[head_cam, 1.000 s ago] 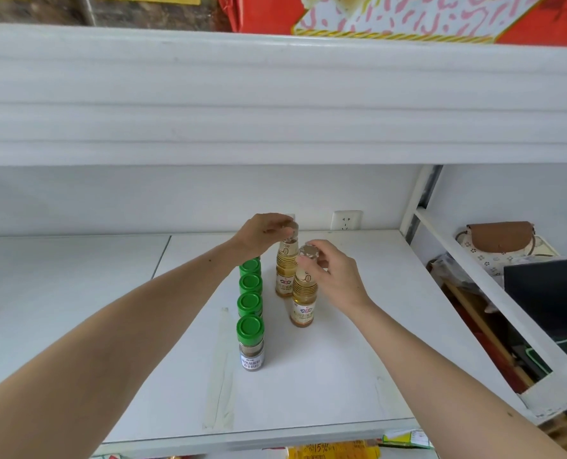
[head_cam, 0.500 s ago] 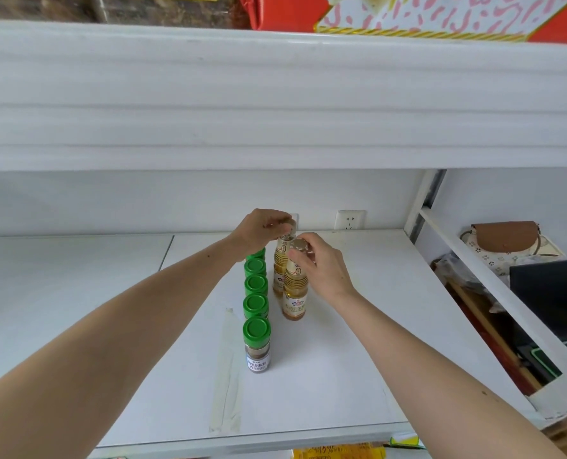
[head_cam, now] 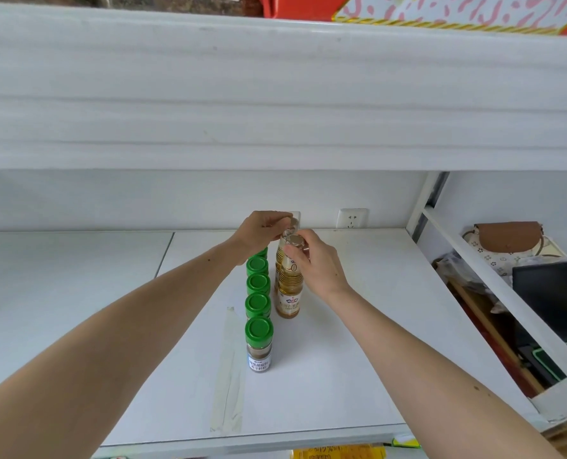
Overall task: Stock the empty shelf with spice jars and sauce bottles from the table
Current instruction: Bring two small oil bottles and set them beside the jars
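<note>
Green-lidded spice jars (head_cam: 258, 329) in line; amber sauce bottles (head_cam: 288, 293) upright beside, perhaps two

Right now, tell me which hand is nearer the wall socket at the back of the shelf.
Right. The right hand grips the front sauce bottle, just below and left of the wall socket. The left hand holds the rear bottle's cap, farther left of it.

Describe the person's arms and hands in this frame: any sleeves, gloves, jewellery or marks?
Both forearms are bare for as far as the frame shows them; no sleeve edge appears. The left hand and right hand are ungloved, with no visible ring, watch or bracelet. A few small dark spots mark the forearms: one on the left, at least two on the right. Nails are too small to judge.
</note>
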Tool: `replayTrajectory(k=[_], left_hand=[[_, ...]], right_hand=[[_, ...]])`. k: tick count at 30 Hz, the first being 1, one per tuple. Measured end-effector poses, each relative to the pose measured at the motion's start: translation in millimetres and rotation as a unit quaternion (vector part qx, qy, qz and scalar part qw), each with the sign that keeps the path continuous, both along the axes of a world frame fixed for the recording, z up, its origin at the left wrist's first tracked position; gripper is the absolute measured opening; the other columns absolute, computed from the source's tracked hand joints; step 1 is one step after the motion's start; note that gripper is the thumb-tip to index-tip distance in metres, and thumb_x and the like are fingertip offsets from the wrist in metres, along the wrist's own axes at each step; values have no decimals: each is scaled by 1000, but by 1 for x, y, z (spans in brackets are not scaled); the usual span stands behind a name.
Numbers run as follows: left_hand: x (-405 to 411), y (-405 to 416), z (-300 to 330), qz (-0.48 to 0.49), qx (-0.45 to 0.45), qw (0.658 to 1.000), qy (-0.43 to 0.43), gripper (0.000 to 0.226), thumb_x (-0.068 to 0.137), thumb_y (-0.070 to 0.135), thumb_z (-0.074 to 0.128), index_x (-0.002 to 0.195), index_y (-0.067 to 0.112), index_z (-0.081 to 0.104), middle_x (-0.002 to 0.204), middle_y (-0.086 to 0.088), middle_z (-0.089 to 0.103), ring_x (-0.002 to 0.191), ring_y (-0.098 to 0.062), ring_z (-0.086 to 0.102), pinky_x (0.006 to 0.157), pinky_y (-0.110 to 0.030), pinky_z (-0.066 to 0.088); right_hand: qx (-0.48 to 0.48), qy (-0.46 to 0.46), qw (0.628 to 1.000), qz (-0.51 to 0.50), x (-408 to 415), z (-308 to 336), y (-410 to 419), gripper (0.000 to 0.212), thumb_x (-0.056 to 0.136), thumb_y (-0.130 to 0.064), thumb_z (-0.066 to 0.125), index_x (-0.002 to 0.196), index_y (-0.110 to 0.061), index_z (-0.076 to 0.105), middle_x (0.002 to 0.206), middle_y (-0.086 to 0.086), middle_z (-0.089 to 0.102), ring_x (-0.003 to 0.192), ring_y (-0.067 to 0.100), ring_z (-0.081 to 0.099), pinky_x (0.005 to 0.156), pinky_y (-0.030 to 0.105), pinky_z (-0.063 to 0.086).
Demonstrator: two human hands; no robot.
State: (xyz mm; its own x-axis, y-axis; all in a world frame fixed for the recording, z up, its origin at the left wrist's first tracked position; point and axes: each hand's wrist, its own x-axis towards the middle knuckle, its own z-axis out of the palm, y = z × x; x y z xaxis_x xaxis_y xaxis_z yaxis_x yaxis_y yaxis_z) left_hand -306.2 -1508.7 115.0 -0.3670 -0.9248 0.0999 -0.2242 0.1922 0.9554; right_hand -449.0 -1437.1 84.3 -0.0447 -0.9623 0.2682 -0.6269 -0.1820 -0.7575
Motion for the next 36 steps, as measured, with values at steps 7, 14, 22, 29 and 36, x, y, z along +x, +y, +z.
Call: replayTrajectory(k=[7,14,22,29,36], left_hand=[[2,-1,-6,8,-10,1000,-14,29,97,16,55,126,16,61,109,-5,69,103,-18,62,102,-38,49],[1,-1,-6,26,-23,999,-41,28,98,18,55,124,15,63,112,-7,70,102,-17,62,102,-43,48],[2,0,-10,31,-30,998,-36,19,97,23,56,101,37,68,111,-18,68,96,-26,62,99,-53,48],[-2,1,-11,34,-18,999,-33,27,99,23,53,124,19,62,115,-6,69,111,-26,62,101,-45,49],[-5,-1,-11,41,-26,998,-32,27,91,18,65,118,18,64,108,-10,70,100,-29,66,93,-51,53]], right_hand=[[-14,9,1000,1,4,-3,-1,37,92,-45,58,119,-18,57,105,3,69,97,23,64,84,44,53],[-32,20,999,8,1,-3,-1,41,89,-47,60,118,-19,56,111,3,63,103,22,61,86,46,53],[-34,19,999,28,-3,-1,0,40,89,-46,59,119,-19,58,112,2,65,104,20,61,86,46,53],[-43,22,998,28,-9,0,1,35,89,-42,61,116,-19,60,110,3,67,101,22,63,83,45,53],[-50,17,998,15,-13,-2,1,33,90,-38,64,112,-14,61,106,5,67,97,24,63,82,46,53]])
